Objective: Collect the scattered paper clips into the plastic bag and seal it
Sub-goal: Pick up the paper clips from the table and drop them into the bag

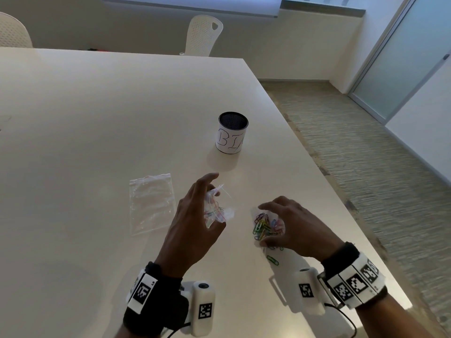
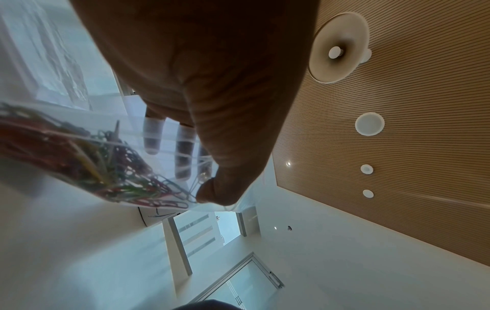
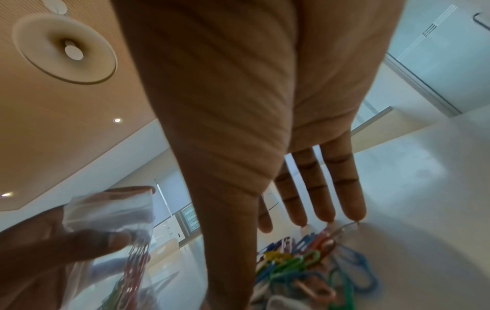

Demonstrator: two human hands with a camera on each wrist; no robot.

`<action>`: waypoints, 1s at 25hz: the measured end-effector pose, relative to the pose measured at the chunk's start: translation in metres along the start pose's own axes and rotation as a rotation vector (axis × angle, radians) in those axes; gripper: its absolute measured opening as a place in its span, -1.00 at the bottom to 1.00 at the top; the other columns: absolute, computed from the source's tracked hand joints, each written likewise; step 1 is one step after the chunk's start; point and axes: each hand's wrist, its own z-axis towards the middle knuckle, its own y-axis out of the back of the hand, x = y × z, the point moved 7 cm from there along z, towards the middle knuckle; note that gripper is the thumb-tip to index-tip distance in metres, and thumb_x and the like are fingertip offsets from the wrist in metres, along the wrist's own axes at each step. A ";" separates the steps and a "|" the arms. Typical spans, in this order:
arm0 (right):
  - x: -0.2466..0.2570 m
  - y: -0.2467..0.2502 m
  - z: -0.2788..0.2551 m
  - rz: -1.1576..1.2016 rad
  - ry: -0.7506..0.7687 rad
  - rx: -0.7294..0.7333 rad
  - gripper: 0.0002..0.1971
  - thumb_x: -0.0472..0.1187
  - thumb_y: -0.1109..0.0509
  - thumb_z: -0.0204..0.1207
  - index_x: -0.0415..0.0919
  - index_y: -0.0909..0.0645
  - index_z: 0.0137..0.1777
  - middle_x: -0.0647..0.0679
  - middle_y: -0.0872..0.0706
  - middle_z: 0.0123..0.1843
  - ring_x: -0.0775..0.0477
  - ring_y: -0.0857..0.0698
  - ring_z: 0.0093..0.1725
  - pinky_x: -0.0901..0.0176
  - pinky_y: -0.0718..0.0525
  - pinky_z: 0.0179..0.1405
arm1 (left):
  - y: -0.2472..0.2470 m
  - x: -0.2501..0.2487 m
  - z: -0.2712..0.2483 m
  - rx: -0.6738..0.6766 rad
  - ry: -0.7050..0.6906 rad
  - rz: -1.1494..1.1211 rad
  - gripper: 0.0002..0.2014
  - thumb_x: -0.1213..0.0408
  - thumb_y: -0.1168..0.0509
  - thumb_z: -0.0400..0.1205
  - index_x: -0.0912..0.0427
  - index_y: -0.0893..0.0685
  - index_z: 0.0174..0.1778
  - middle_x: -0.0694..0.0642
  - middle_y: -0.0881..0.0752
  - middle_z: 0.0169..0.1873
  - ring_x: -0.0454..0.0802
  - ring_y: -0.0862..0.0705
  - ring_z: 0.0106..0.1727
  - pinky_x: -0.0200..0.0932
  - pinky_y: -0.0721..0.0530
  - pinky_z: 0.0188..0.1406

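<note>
My left hand (image 1: 207, 206) is raised a little above the table and pinches a small clear plastic bag (image 1: 224, 211) between thumb and fingers. In the left wrist view the bag (image 2: 111, 167) holds a bunch of coloured paper clips. To the right, a pile of coloured paper clips (image 1: 262, 228) lies on the table. My right hand (image 1: 280, 223) arches over it. In the right wrist view its fingertips (image 3: 328, 218) are straight and touch the clips (image 3: 305, 266). One green clip (image 1: 272, 260) lies apart, nearer to me.
A second, empty clear bag (image 1: 151, 203) lies flat to the left of my left hand. A black mesh cup with a white paper label (image 1: 231, 132) stands farther back. The table's right edge (image 1: 341, 198) runs close beside my right hand. White chairs stand beyond the far edge.
</note>
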 end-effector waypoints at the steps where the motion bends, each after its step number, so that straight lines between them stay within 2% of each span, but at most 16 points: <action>1: 0.003 -0.003 0.002 0.001 0.007 -0.007 -0.26 0.30 -0.62 0.32 0.21 -0.52 0.51 0.12 -0.56 0.38 0.05 -0.59 0.33 0.06 -0.70 0.30 | 0.000 0.000 0.000 -0.001 0.000 -0.001 -0.17 0.27 -0.55 0.54 -0.22 -0.27 0.64 -0.03 -0.64 0.36 0.01 -0.66 0.32 0.13 -0.80 0.17; 3: 0.008 -0.005 0.006 0.050 0.021 -0.047 -0.51 0.16 -0.64 0.40 0.15 -0.66 0.32 0.10 -0.61 0.24 0.04 -0.67 0.17 0.10 -0.73 0.19 | 0.000 0.000 0.000 -0.002 -0.001 -0.001 -0.18 0.24 -0.55 0.54 -0.24 -0.27 0.64 -0.04 -0.63 0.35 0.02 -0.66 0.32 0.13 -0.80 0.15; 5: 0.009 -0.002 0.008 0.098 0.019 -0.083 -0.72 -0.02 -0.62 0.49 0.05 -0.73 0.17 0.07 -0.64 0.14 0.02 -0.74 0.04 0.05 -0.77 0.12 | -0.001 0.001 0.001 -0.005 0.002 0.000 -0.19 0.21 -0.55 0.55 -0.26 -0.27 0.63 -0.05 -0.63 0.34 0.02 -0.66 0.32 0.14 -0.80 0.15; 7: 0.010 -0.001 0.007 0.087 0.025 -0.077 -0.70 -0.03 -0.60 0.51 0.05 -0.72 0.23 0.08 -0.65 0.18 0.02 -0.76 0.10 0.03 -0.77 0.14 | -0.001 0.001 0.001 -0.009 0.000 0.004 -0.19 0.20 -0.56 0.55 -0.27 -0.27 0.63 -0.07 -0.63 0.33 0.02 -0.66 0.32 0.13 -0.80 0.14; 9: 0.015 -0.005 0.004 0.026 0.054 -0.031 -0.52 0.06 -0.60 0.50 0.12 -0.63 0.41 0.11 -0.60 0.31 0.05 -0.69 0.23 0.05 -0.76 0.22 | -0.001 0.002 0.001 -0.008 -0.002 0.006 -0.17 0.23 -0.56 0.55 -0.27 -0.26 0.63 -0.07 -0.62 0.34 0.01 -0.65 0.34 0.11 -0.81 0.13; 11: 0.023 -0.008 0.003 -0.025 0.088 -0.018 -0.52 0.05 -0.58 0.53 0.15 -0.61 0.44 0.11 -0.57 0.35 0.06 -0.63 0.28 0.06 -0.74 0.25 | -0.002 0.003 0.001 0.003 -0.001 0.014 -0.16 0.22 -0.56 0.55 -0.28 -0.24 0.64 -0.04 -0.62 0.39 0.03 -0.64 0.37 0.09 -0.82 0.15; 16: 0.027 -0.008 0.008 -0.006 0.109 -0.094 -0.90 -0.20 -0.49 0.64 -0.02 -0.77 0.09 0.04 -0.69 0.13 -0.04 -0.77 -0.01 0.06 -0.79 -0.01 | -0.002 0.004 0.001 0.003 -0.004 0.029 -0.14 0.23 -0.57 0.54 -0.27 -0.23 0.65 -0.02 -0.62 0.39 0.03 -0.65 0.33 0.08 -0.81 0.18; 19: 0.019 0.000 0.010 0.051 0.081 -0.119 -0.94 -0.27 -0.52 0.60 -0.11 -0.81 -0.01 0.00 -0.75 0.00 -0.03 -0.78 -0.11 0.01 -0.81 -0.06 | -0.002 0.003 0.000 0.003 -0.003 0.015 -0.16 0.19 -0.56 0.56 -0.28 -0.23 0.65 -0.05 -0.61 0.40 0.00 -0.64 0.37 0.05 -0.79 0.21; 21: 0.011 0.009 0.010 0.134 0.070 -0.146 -0.93 -0.29 -0.59 0.52 -0.11 -0.84 -0.05 0.03 -0.81 -0.09 0.05 -0.79 -0.16 0.05 -0.82 -0.06 | -0.002 0.003 0.000 0.000 0.001 0.003 -0.18 0.17 -0.55 0.56 -0.29 -0.24 0.64 -0.07 -0.61 0.40 0.00 -0.63 0.38 0.07 -0.79 0.20; 23: 0.001 0.020 0.008 0.285 0.024 -0.180 -0.90 -0.29 -0.65 0.46 -0.09 -0.86 -0.09 0.07 -0.87 -0.17 0.13 -0.84 -0.18 0.19 -0.83 -0.05 | -0.002 0.003 0.001 -0.002 0.004 0.001 -0.18 0.18 -0.55 0.56 -0.29 -0.24 0.63 -0.08 -0.61 0.42 0.01 -0.63 0.38 0.11 -0.80 0.20; 25: -0.006 0.029 0.003 0.550 -0.061 -0.197 -0.89 -0.33 -0.68 0.44 -0.14 -0.88 -0.09 0.02 -0.92 -0.20 0.11 -0.89 -0.16 0.36 -0.80 -0.06 | -0.002 0.003 0.000 0.001 0.003 -0.001 -0.17 0.19 -0.55 0.56 -0.29 -0.23 0.64 -0.08 -0.60 0.44 0.02 -0.63 0.38 0.14 -0.80 0.19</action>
